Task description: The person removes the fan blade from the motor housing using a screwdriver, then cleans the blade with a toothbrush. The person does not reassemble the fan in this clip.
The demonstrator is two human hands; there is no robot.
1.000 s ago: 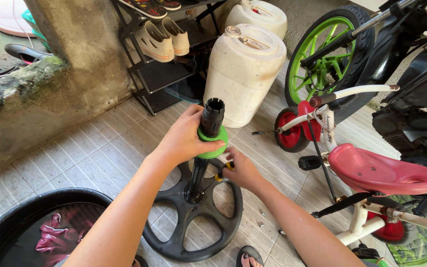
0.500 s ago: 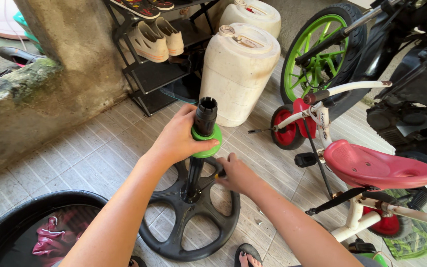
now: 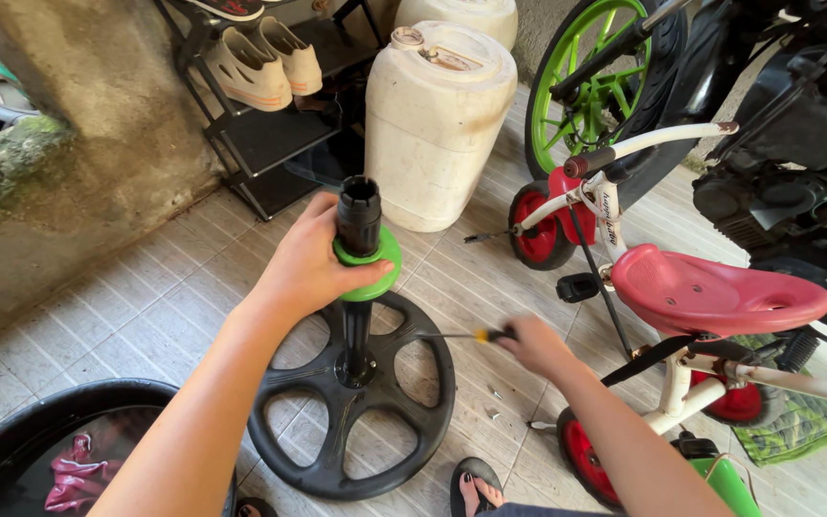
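My left hand [image 3: 306, 263] grips an upright black pole [image 3: 358, 287] just under its green collar [image 3: 371, 260]. The pole stands in the hub of a round black spoked base [image 3: 353, 402] that lies flat on the tiled floor. My right hand [image 3: 535, 345] is to the right of the base and holds a thin screwdriver [image 3: 466, 335] with a yellow and black handle. Its shaft points left toward the pole and stops short of it.
A red and white tricycle [image 3: 681, 297] stands at the right, with a motorbike [image 3: 777, 144] and its green-rimmed wheel [image 3: 591, 91] behind. White jerrycans [image 3: 437, 124] and a black shoe rack [image 3: 260, 105] stand at the back. A black tub [image 3: 11, 431] sits bottom left, a sandalled foot [image 3: 474, 488] below the base.
My right hand has drawn back to the right, away from the pole's foot, with the screwdriver in it. The left hand keeps its grip on the pole. The view shifted slightly.
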